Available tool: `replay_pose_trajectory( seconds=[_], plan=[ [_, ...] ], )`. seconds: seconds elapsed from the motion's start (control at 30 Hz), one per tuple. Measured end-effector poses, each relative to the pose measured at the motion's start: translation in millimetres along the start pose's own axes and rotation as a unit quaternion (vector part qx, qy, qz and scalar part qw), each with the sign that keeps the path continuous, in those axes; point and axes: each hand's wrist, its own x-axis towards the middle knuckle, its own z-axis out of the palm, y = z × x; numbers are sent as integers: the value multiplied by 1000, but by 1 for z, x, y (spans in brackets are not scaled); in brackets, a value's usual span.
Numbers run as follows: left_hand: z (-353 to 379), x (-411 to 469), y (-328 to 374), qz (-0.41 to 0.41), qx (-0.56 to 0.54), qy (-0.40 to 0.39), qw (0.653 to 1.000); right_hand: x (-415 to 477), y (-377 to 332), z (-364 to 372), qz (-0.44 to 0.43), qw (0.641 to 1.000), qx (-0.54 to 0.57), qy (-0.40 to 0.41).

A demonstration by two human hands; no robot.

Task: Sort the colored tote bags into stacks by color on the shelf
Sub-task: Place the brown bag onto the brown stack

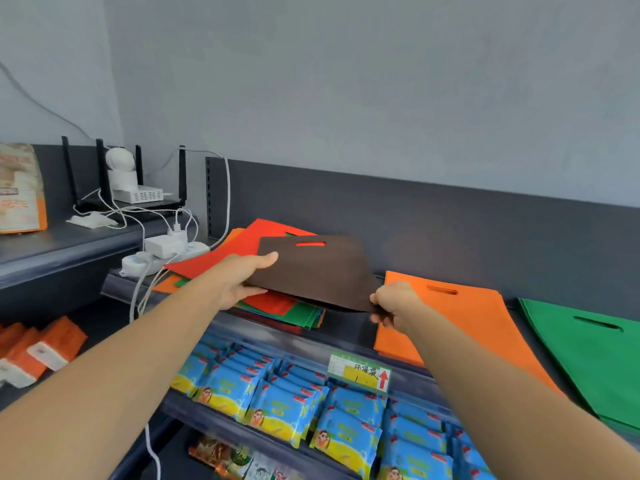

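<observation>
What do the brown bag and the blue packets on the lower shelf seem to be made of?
Brown bag: probably non-woven fabric, matte. It has no shine and a cut-out handle slot, and it stays nearly flat though the left hand and right hand hold only its edges.
Blue packets: likely plastic film, slightly glossy, with printed pictures and a faint sheen.

Got both bare arms stretched forward, angled in toward each other. Pinching the brown bag [318,271] at its left edge with the left hand [242,280], thumb flat on top, fingers under. Clamping its near right corner with the right hand [394,304], fingers curled.
</observation>
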Motion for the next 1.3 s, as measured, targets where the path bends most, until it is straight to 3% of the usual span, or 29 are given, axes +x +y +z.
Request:
replay_pose_trajectory(
  seconds=[0.1, 0.3, 0.73, 0.97, 1.3],
  plan=[
    [14, -5, -3, -8, -10, 57, 998, -10, 9, -8, -64, 996, -57, 32],
    [56, -16, -22, 35, 235, 50, 970, -39, 33, -44, -146, 976, -96, 130],
    [218, -87, -43, 188, 393, 9, 900, -96, 100, -203, -131, 936, -142, 294],
    [334, -153, -66, 197, 356, -53, 912, -136, 153, -316, -122, 921, -148, 340],
    [487, -235, -106, 239, 353, -114, 897, -188, 232, -460, -90, 896, -179, 396]
  ],
)
